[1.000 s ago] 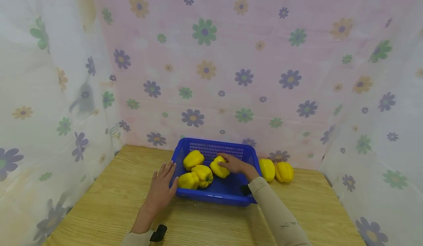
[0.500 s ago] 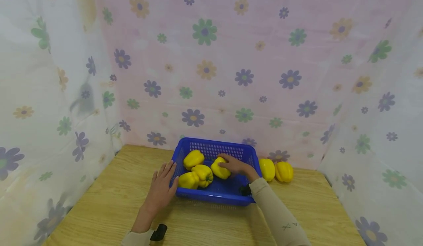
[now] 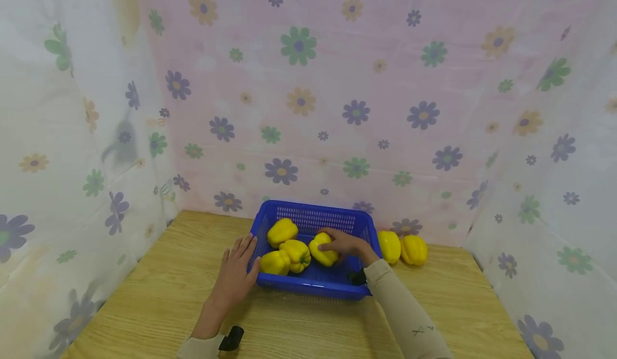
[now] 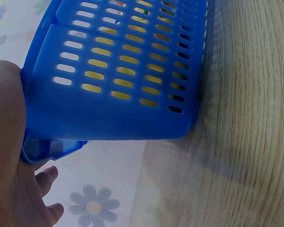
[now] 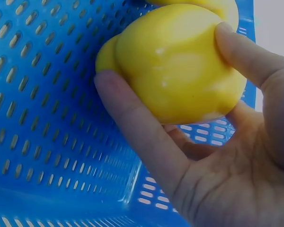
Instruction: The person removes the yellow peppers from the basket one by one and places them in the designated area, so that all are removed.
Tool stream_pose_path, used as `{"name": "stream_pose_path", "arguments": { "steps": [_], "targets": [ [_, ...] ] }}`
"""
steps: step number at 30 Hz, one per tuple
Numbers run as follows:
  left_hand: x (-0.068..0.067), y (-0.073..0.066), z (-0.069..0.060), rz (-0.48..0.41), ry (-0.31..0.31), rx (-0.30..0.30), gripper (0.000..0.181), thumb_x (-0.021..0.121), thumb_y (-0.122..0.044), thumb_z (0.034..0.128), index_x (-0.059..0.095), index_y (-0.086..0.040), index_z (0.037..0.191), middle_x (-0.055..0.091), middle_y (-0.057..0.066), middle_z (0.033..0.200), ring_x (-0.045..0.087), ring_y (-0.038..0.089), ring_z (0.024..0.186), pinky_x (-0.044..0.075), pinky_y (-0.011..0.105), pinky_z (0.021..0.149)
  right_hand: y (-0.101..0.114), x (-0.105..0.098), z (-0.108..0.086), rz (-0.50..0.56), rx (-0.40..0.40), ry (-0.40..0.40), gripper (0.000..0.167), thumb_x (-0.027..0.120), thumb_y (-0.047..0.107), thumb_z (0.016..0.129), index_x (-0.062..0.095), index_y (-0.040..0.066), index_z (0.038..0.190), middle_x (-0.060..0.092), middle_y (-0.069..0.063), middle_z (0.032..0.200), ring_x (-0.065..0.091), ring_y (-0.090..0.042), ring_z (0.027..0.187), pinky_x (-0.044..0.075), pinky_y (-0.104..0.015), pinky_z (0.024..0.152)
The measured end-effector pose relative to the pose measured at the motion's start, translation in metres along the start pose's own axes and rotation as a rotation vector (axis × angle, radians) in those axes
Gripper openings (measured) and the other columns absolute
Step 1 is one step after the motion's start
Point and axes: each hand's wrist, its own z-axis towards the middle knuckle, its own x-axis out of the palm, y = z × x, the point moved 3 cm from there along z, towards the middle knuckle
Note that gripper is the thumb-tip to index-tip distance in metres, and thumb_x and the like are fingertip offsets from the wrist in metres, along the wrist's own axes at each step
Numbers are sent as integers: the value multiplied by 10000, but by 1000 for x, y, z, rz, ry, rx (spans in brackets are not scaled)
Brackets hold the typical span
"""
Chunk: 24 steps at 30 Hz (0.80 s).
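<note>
Inside the blue basket point(image 3: 313, 290), my right hand point(image 3: 343, 242) holds a yellow bell pepper point(image 3: 322, 250) between thumb and fingers. The right wrist view shows the same bell pepper point(image 5: 180, 66) with the thumb on one side and fingers around the other. Three more yellow bell peppers point(image 3: 282, 232) lie in the basket's left half. My left hand point(image 3: 234, 273) rests against the left rim with its fingers fairly straight. Seen from the left wrist, the perforated basket wall point(image 4: 109, 113) fills much of the view, and yellow shows through the slots.
Two yellow bell peppers point(image 3: 413, 250) stand on the wooden table point(image 3: 159, 289) just right of the basket. Flower-patterned sheets point(image 3: 328, 80) close off the back and both sides.
The bell pepper in my right hand has shifted slightly right and toward me, and turned a little. My left hand and the basket stay in place.
</note>
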Motion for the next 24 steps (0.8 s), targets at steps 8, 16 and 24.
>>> {"name": "stream_pose_path", "arguments": {
  "steps": [8,16,24],
  "targets": [
    [-1,0,1,-4,9,-5,564,504,-263,1069,382,-10,1559,329,171,1639,228,433,1530,163,715,1177,3,0,-3,110,90,-60,633,690,218,976,400,37,1509,510,-223,1325,598,-397,1097,616,-541,764],
    [-2,-2,1,-11,8,-6,561,509,-248,1065,390,6,1550,336,184,1632,237,442,1524,155,717,1177,4,-1,-6,157,113,-71,666,680,189,974,358,17,1532,497,-243,1340,587,-414,1133,612,-548,783],
    [-3,-4,-2,-15,-4,3,549,523,-235,1060,412,15,1536,359,201,1617,254,460,1510,166,727,1166,6,-6,-13,165,130,-88,696,697,172,961,350,24,1546,487,-261,1342,591,-421,1105,618,-536,759]
  ]
}}
